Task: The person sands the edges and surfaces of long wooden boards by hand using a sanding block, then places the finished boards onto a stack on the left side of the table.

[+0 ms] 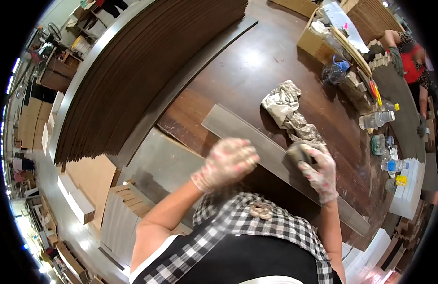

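A long, narrow grey-brown board [257, 137] lies slantwise on the dark brown table [205, 90], close in front of me. My right hand [319, 173], in a pale glove with pink stains, is closed around a dark grey pad [297, 155] on the board's surface. Whether the pad is a cloth or a block, I cannot make out. My left hand [228, 163], gloved alike and slightly blurred, hovers by the board's near edge. Its fingers are curled together, hiding whatever may be in them. Beyond the board, a crumpled, stained white rag [285, 102] trails toward my right hand.
A tall stack of dark boards [134, 71] rises at the left. To the right stand a cardboard box [316, 40], a blue-capped jug [335, 71] and several clear bottles [376, 119]. Another person [410, 66] works beyond a stack at the far right.
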A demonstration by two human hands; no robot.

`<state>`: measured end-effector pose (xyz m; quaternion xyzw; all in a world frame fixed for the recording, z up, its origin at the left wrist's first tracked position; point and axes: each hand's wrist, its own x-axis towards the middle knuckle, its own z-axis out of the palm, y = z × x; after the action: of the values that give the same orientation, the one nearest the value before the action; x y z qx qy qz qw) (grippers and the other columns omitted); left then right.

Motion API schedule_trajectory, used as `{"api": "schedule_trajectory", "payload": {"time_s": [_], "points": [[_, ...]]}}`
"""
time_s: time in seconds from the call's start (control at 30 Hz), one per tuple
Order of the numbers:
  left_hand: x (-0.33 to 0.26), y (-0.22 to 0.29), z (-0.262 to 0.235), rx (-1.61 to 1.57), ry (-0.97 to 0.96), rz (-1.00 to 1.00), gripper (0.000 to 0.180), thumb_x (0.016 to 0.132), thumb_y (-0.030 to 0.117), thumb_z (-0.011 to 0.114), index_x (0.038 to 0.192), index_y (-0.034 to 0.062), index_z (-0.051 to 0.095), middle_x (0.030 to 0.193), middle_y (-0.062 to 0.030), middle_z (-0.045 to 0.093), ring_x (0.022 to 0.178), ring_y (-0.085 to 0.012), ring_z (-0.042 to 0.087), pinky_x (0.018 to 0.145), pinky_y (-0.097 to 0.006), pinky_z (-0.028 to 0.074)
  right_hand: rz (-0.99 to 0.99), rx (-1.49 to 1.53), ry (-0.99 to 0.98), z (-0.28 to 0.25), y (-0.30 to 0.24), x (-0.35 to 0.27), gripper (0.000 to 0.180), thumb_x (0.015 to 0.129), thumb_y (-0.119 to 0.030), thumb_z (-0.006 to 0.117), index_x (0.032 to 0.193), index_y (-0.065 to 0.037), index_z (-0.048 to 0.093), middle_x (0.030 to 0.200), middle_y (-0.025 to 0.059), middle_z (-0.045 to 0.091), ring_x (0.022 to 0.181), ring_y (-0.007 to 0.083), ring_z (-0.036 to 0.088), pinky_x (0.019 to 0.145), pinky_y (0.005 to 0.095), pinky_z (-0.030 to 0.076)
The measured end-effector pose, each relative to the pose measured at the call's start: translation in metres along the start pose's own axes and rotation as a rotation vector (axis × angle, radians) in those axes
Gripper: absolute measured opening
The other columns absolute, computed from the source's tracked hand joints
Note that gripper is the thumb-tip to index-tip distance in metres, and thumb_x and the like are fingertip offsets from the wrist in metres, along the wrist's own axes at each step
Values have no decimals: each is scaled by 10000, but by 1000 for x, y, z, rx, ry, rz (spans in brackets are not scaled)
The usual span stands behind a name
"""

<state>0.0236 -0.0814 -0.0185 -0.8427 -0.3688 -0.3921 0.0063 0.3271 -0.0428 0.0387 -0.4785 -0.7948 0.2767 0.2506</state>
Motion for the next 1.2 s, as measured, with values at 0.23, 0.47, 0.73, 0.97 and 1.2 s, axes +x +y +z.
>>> {"api": "schedule_trajectory", "payload": {"time_s": [0.23,0.47,0.73,0.97,1.2], "points": [[-5,7,32,-221,13,-46,251,752,93,751,1003,88,737,1060,-64,708,1012,-277,685,816,-428,591,-245,-60,-119,69,-32,99,376,804,-255,771,1151,-118,724,1027,145,675,968,327,652,856,425,540],[-6,4,37,-286,45,-61,202,768,81,747,969,99,729,1053,-30,705,960,-244,697,784,-382,596,-297,40,46,112,-72,183,265,870,-343,764,1004,-113,762,918,148,691,898,339,675,830,420,545],[-9,2,39,-227,-18,-47,184,774,163,784,951,126,752,1016,-4,712,962,-215,697,748,-370,581,-235,5,-99,126,-88,163,267,825,-230,754,1067,-118,744,950,160,640,899,354,649,791,458,538],[-29,2,48,-380,-119,-266,422,890,251,713,1267,70,657,1238,-115,679,1139,-336,639,971,-483,500,-539,-279,-218,149,-115,153,247,778,-218,767,1011,-144,738,953,127,623,892,278,653,761,418,560],[-16,-8,43,-288,-5,33,269,797,142,675,1050,83,745,1157,-66,701,1142,-279,645,936,-438,549,-230,-201,119,112,-89,176,237,853,-287,761,1024,-124,744,828,133,675,896,297,664,822,438,546]]}}
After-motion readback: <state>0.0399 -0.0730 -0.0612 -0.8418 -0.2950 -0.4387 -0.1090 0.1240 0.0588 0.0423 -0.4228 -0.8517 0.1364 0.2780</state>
